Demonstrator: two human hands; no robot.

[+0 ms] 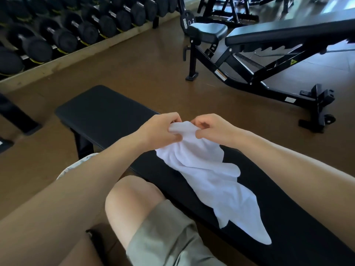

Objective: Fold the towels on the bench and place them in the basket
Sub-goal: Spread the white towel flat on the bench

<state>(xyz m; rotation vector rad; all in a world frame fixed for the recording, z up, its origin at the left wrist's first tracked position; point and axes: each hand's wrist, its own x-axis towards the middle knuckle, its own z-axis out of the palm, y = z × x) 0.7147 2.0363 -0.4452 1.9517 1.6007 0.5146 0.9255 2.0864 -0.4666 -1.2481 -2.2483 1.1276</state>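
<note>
A crumpled white towel (pixel 213 181) lies lengthwise on the black padded bench (pixel 103 110). Its far end is lifted a little off the pad. My left hand (pixel 159 129) pinches that far end on the left, and my right hand (pixel 213 129) pinches it on the right, the two hands close together. The near end of the towel trails flat toward me. A pale rim of the basket (pixel 76 166) shows on the floor to the left of the bench, mostly hidden behind my left forearm.
My bare knee and grey-green shorts (pixel 169 235) sit against the bench's near side. A rack of black dumbbells (pixel 57 33) lines the far left. An adjustable black bench (pixel 269 54) stands at the right on the brown floor.
</note>
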